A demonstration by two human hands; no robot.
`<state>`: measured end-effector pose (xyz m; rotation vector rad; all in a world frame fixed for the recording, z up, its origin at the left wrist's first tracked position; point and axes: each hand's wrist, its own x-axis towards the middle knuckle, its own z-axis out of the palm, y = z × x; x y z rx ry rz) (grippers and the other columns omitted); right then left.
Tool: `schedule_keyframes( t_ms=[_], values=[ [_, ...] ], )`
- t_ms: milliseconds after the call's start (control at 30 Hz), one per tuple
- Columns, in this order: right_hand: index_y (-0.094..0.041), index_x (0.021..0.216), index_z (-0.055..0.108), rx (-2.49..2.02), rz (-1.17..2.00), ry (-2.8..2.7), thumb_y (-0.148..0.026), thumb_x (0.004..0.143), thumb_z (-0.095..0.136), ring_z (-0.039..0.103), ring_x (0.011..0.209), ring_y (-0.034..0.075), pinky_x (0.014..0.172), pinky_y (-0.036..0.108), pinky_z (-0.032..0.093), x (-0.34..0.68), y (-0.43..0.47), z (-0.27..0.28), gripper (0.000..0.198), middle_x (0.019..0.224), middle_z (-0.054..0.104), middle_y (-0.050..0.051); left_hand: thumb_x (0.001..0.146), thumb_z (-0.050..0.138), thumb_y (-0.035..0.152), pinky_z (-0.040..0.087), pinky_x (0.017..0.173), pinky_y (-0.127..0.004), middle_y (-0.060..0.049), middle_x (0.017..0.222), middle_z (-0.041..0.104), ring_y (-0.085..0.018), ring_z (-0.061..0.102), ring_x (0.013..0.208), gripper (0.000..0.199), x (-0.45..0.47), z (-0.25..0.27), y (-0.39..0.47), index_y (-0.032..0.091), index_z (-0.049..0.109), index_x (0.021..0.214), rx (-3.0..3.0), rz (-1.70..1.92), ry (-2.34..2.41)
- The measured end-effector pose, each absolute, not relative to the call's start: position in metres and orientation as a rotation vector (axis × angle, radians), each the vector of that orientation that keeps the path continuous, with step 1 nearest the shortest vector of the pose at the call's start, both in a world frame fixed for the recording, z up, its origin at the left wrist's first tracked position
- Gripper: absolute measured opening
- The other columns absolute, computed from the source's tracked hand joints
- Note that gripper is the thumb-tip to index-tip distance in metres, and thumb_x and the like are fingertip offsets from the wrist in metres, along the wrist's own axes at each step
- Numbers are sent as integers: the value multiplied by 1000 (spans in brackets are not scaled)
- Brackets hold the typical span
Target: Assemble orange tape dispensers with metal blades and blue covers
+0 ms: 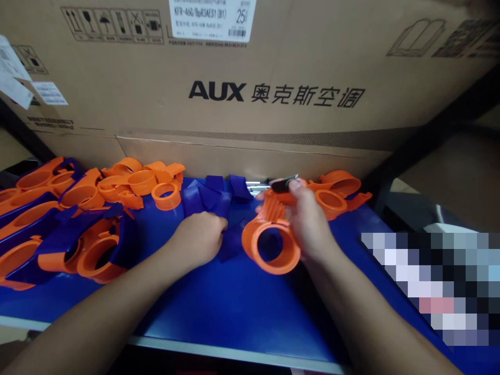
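My right hand (pixel 310 221) is wrapped round an orange plastic tape dispenser (pixel 250 240), its round ring facing me. A black piece with a shiny metal end (pixel 284 184) lies along the top of it, under my thumb. To the left, my left hand (pixel 199 237) is closed above the blue tabletop, its fingers curled in; what they hold, if anything, is hidden. A dark blue plastic piece (pixel 233 242) shows right by its fingertips. Behind this hand lie several blue plastic pieces (pixel 205 195).
Orange dispenser parts (pixel 142 182) are heaped at the back left. Orange and blue assembled dispensers (pixel 97 250) lie at the left. More orange parts (pixel 338 190) sit behind my right hand. Thin metal strips (pixel 258 187) lie at the back, before a large cardboard box (pixel 250 125).
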<state>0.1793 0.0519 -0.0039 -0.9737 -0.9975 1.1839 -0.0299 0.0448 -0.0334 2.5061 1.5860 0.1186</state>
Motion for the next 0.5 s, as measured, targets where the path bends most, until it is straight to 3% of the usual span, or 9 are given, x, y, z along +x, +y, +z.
schedule_keyframes(
  t_ms=[133, 267, 400, 500],
  values=[
    [-26, 97, 63, -933, 1004, -832, -60, 89, 63, 75, 73, 25, 65, 42, 65, 210, 61, 18, 35, 89, 78, 5, 102, 53, 34, 56, 91, -46, -13, 105, 77, -31, 72, 101, 29, -27, -32, 41, 19, 75, 111, 2594, 339, 1673],
    [-26, 89, 63, -905, 823, -785, -58, 93, 54, 75, 79, 25, 69, 41, 64, 236, 70, 23, 34, 94, 77, 7, 106, 50, 41, 51, 106, -48, -12, 116, 76, -29, 68, 109, 36, -2, -35, 36, 17, 73, 120, 2682, 640, 1338],
    [-26, 94, 58, -894, 744, -826, -65, 90, 56, 76, 78, 24, 66, 39, 63, 240, 75, 17, 38, 90, 73, 5, 101, 61, 43, 52, 103, -55, -15, 127, 73, -36, 64, 117, 41, 36, -37, 44, 17, 67, 132, 2802, 552, 1081],
    [-27, 93, 56, -896, 750, -833, -65, 90, 56, 76, 79, 25, 64, 38, 62, 234, 76, 14, 38, 90, 74, 5, 92, 75, 36, 52, 103, -59, -17, 128, 72, -39, 63, 124, 43, 63, -40, 56, 18, 67, 130, 2864, 414, 881]
  ],
)
